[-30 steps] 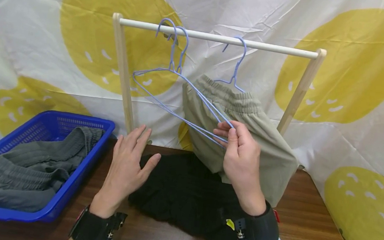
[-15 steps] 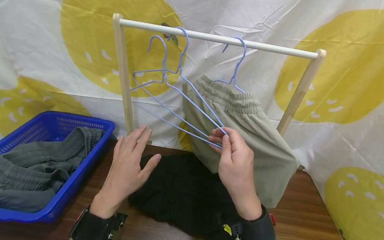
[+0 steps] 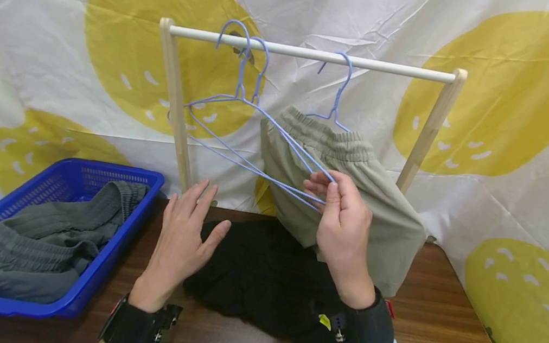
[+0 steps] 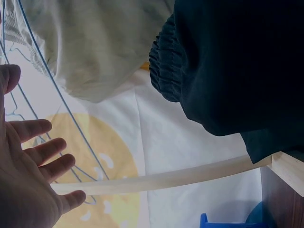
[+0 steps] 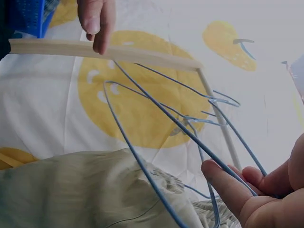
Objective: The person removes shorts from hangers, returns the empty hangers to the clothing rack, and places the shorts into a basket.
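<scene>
My right hand (image 3: 343,221) pinches the right corner of a blue wire clothes hanger (image 3: 242,76). This hanger's hook is level with the rail and appears in front of it; whether it touches is unclear. Just behind, another blue hanger (image 3: 266,56) hangs from the rail. A third hanger (image 3: 346,80) carries beige elastic-waist shorts (image 3: 325,149). My left hand (image 3: 182,240) is held with fingers spread beside a black garment (image 3: 260,279) on the table. In the left wrist view, the left hand (image 4: 28,166) holds nothing; the garment's gathered elastic edge (image 4: 164,66) shows.
The rack has a white rail (image 3: 401,69) and wooden side posts (image 3: 178,97). A blue basket (image 3: 152,193) at left holds grey elastic-waist clothing (image 3: 48,239). Behind hangs a white curtain with yellow fruit prints (image 3: 502,93). The wooden table (image 3: 442,328) extends to the right.
The held hanger dipped below the rail half a second ago and is now raised again, its hook back at rail height. My right hand rose with it. My left hand stayed put.
</scene>
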Demonstrator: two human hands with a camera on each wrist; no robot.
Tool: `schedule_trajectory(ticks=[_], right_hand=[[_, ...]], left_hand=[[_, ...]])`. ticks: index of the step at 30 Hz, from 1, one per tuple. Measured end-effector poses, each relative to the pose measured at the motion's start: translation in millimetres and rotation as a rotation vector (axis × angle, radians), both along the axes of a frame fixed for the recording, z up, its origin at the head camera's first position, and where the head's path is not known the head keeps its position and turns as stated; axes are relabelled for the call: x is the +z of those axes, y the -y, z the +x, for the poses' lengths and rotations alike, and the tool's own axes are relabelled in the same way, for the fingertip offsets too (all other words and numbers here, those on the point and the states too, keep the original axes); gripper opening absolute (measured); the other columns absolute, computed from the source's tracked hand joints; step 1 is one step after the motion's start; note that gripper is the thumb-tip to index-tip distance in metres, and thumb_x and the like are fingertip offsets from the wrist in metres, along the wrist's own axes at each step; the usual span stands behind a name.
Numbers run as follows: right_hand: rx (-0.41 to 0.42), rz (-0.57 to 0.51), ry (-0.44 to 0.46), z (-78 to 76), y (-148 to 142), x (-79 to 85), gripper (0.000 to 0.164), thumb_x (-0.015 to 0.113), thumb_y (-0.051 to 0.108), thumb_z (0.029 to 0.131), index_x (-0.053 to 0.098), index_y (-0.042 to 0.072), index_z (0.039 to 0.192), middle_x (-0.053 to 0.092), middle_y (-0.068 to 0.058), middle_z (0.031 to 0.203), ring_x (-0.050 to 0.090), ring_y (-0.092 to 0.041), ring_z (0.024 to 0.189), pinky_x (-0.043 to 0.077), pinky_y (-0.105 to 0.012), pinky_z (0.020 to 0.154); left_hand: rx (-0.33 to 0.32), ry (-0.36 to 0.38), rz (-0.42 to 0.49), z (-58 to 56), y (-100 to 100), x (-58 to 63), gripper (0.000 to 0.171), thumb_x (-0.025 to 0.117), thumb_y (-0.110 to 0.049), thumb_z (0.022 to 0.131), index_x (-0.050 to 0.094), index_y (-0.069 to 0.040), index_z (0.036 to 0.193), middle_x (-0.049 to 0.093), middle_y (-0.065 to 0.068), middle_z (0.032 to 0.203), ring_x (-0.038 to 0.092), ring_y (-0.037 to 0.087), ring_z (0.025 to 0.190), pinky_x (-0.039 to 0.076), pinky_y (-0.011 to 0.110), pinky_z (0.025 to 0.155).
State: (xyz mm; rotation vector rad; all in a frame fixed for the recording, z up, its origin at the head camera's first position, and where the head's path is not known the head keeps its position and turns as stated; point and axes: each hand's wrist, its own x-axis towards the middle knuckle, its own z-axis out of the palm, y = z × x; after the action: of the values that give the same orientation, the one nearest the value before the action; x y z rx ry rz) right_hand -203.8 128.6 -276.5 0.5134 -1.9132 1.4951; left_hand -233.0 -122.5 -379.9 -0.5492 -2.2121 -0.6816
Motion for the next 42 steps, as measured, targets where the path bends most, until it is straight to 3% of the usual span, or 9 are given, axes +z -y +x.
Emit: schedule_trajectory(ticks=[8, 15, 33, 37, 42], right_hand=[[0.001, -0.087, 0.006, -3.9, 6.5, 14.5, 0.027, 0.04, 0.002, 0.11, 0.061, -0.013, 0.118, 0.069, -0.028, 0.114, 0.073, -0.036, 0.103, 0.059, -0.03, 0.088], [-0.019, -0.075, 0.03, -7.7, 9.7, 17.7, 0.027, 0.04, 0.001, 0.11, 0.062, -0.013, 0.116, 0.07, -0.027, 0.113, 0.074, -0.037, 0.102, 0.059, -0.029, 0.088], [-0.038, 0.015, 0.029, -8.9, 6.1, 0.8, 0.027, 0.041, 0.0, 0.109, 0.064, -0.012, 0.116, 0.072, -0.027, 0.111, 0.075, -0.036, 0.099, 0.06, -0.038, 0.088], [-0.013, 0.039, 0.03, -7.8, 3.6, -4.0, 0.027, 0.043, 0.001, 0.109, 0.065, -0.012, 0.117, 0.072, -0.026, 0.111, 0.075, -0.036, 0.1, 0.06, -0.04, 0.088], [0.052, 0.036, 0.06, -5.2, -2.2, -14.0, 0.024, 0.047, 0.002, 0.108, 0.066, -0.011, 0.116, 0.071, -0.026, 0.111, 0.074, -0.036, 0.103, 0.059, -0.034, 0.091]], left_hand=[[-0.001, 0.012, 0.0, 0.3, 0.2, 0.0, 0.076, 0.041, -0.06, 0.106, 0.048, 0.002, 0.151, 0.044, 0.024, 0.157, 0.039, 0.045, 0.143, 0.016, 0.073, 0.117], [-0.005, 0.003, 0.003, 0.1, -0.3, -0.4, 0.077, 0.041, -0.06, 0.106, 0.049, 0.003, 0.15, 0.045, 0.024, 0.156, 0.04, 0.045, 0.143, 0.016, 0.073, 0.116], [-0.002, -0.007, -0.003, -0.3, -0.4, -2.2, 0.078, 0.038, -0.062, 0.106, 0.049, 0.003, 0.149, 0.046, 0.025, 0.154, 0.041, 0.046, 0.142, 0.017, 0.074, 0.115], [-0.002, -0.008, -0.004, -0.8, -1.1, -2.8, 0.078, 0.038, -0.062, 0.106, 0.049, 0.003, 0.149, 0.046, 0.025, 0.155, 0.041, 0.044, 0.142, 0.018, 0.074, 0.115], [-0.007, 0.001, -0.004, -1.2, -2.7, -2.5, 0.075, 0.041, -0.059, 0.107, 0.05, 0.002, 0.149, 0.045, 0.024, 0.156, 0.041, 0.043, 0.143, 0.019, 0.074, 0.115]])
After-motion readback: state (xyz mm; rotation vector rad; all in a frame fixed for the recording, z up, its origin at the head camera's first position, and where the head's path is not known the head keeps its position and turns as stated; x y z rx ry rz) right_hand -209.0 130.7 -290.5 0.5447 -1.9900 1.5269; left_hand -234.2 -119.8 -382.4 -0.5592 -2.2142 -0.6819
